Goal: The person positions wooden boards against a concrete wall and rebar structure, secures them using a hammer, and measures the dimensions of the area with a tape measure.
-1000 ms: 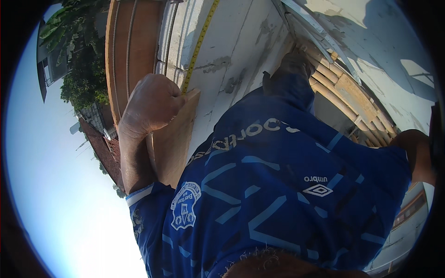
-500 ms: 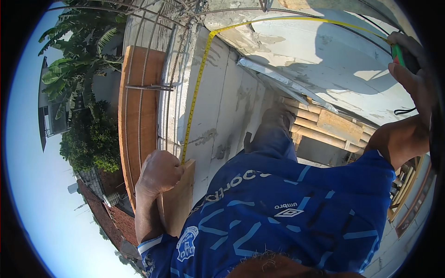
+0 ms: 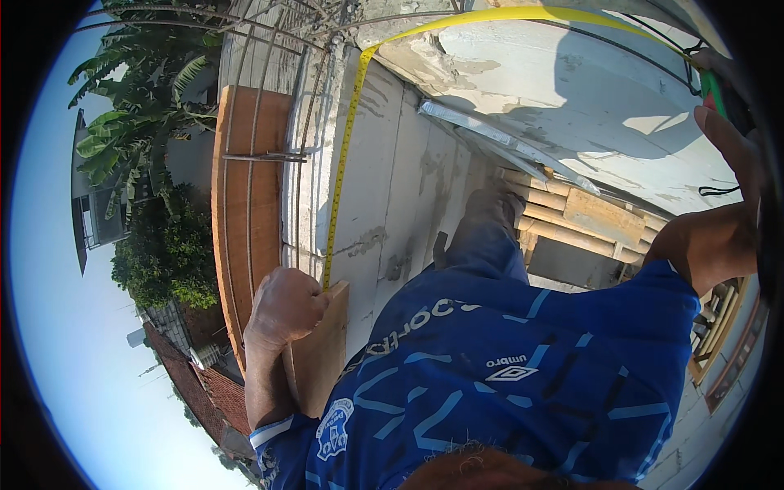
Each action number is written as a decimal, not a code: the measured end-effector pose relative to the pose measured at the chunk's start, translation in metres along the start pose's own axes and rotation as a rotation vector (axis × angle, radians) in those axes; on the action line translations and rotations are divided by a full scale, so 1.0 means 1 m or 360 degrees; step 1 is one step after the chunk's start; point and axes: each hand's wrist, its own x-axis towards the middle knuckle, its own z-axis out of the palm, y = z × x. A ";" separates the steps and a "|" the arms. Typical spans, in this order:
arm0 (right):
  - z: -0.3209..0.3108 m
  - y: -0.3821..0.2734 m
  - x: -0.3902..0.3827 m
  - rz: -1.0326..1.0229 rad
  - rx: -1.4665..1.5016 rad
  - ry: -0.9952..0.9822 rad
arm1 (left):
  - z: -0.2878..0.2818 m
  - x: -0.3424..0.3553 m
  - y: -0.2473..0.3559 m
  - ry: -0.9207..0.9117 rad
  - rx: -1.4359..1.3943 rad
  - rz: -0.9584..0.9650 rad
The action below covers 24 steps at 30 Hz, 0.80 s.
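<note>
A yellow tape measure blade (image 3: pixel 344 159) runs along the top of the pale block wall (image 3: pixel 380 163), bends sharply at the far corner, then arcs right. My left hand (image 3: pixel 286 306) is closed on its near end, beside the edge of a short wooden board (image 3: pixel 320 359); the fingertips are hidden under the fist. At the far right, my right hand (image 3: pixel 735 151) grips the green and black tape measure case (image 3: pixel 712 91), partly lost in the dark rim. A black wrist cord (image 3: pixel 719 191) hangs beside that hand.
Thin steel rebar (image 3: pixel 251 155) rises along the wall's left side, in front of an upright orange-brown plank (image 3: pixel 245 204). A metal-coloured bar (image 3: pixel 506 140) leans in the inner corner. Below are bamboo poles and timber (image 3: pixel 547 200). Beyond the wall are trees (image 3: pixel 163 261) and tiled roofs (image 3: pixel 192 392).
The blade's span to the right has bowed farther outward and twisted, showing more of its flat yellow face. My right hand has shifted slightly right with the case. My left hand stays at the board.
</note>
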 end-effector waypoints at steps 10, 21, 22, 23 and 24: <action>0.004 0.003 -0.003 0.0032 -0.0001 0.0031 | -0.007 0.005 0.009 -0.0071 -0.0030 -0.0088; -0.027 0.015 -0.019 -0.0020 0.0055 0.0240 | -0.003 -0.009 -0.001 0.0315 -0.0115 0.0005; -0.030 0.021 -0.019 -0.0050 0.0111 0.0263 | -0.005 -0.024 0.000 0.0352 -0.0162 -0.0043; -0.034 0.028 -0.025 -0.0058 0.0155 0.0293 | -0.013 -0.038 0.003 0.0519 -0.0218 -0.0013; -0.039 0.035 -0.024 -0.0097 0.0250 0.0297 | -0.023 -0.066 0.008 0.0698 -0.0274 -0.0035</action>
